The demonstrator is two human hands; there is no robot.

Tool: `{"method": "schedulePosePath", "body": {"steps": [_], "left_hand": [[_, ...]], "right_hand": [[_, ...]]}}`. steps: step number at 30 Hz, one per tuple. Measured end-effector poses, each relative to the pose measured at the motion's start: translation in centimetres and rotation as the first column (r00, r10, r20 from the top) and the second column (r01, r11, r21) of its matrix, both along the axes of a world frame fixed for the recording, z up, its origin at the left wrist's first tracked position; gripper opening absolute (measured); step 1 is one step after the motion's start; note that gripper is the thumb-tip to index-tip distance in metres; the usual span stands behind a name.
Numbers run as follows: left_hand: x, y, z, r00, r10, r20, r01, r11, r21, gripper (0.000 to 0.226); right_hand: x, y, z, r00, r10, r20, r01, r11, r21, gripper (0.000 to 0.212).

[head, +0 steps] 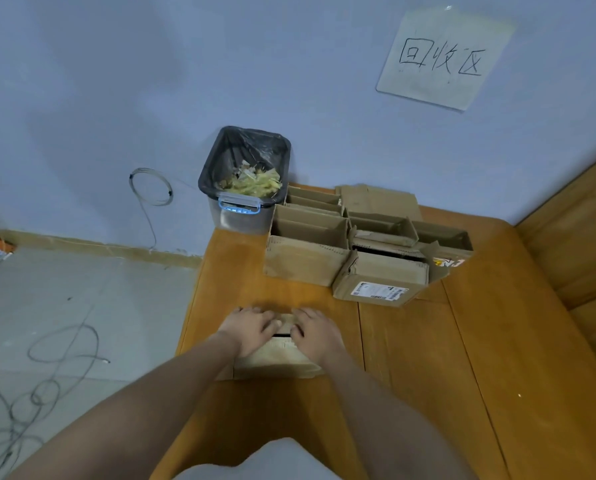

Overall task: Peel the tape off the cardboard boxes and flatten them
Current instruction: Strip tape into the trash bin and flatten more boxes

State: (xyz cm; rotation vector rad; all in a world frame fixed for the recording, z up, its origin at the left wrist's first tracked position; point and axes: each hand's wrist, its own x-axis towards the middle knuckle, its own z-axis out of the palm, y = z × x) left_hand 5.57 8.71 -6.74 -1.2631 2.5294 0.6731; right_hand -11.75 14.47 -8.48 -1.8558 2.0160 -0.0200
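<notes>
On the near part of the wooden tabletop (pixel 411 358), a small cardboard box (pixel 279 358) lies under both hands. Left hand (pixel 251 329) and right hand (pixel 315 332) rest side by side on its top, fingers curled at a dark slot; whether either grip pinches tape cannot be told. Further back stand several opened boxes (pixel 366 244), beside a lined waste bin (pixel 244 181) holding scraps. A handwritten paper sign (pixel 442 57) hangs on the wall.

Dim, bluish indoor light, soft shadows on the wall (pixel 116 81), slight overall blur, wide-angle bending toward the edges
</notes>
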Motion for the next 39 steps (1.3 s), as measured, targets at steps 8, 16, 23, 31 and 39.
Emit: {"method": "schedulePosePath", "body": {"steps": [8, 16, 23, 31, 39], "left_hand": [[0.3, -0.1, 0.7, 0.998, -0.006, 0.055, -0.003, 0.985, 0.175, 0.074], [0.4, 0.6, 0.1, 0.984, -0.126, 0.123, 0.099, 0.973, 0.21, 0.113], [-0.1, 2.1, -1.4, 0.963, -0.164, 0.212, 0.156, 0.986, 0.054, 0.137], [0.1, 2.5, -2.0, 0.972, -0.162, 0.17, 0.176, 0.982, -0.073, 0.137], [-0.1, 2.6, -1.1, 0.968, -0.201, 0.152, 0.238, 0.929, -0.282, 0.137]], "right_hand": [[-0.5, 2.1, -0.3, 0.998, 0.022, 0.059, -0.02, 0.999, -0.037, 0.053], [-0.2, 5.5, -0.5, 0.99, 0.137, 0.045, -0.129, 0.98, -0.154, 0.056], [0.9, 8.6, -2.3, 0.989, 0.131, -0.073, -0.139, 0.983, -0.116, 0.063], [0.7, 7.7, -1.7, 0.972, 0.146, -0.183, -0.167, 0.981, -0.103, 0.067], [0.9, 3.1, 0.0, 0.975, 0.083, -0.206, -0.116, 0.981, -0.154, 0.068]]}}
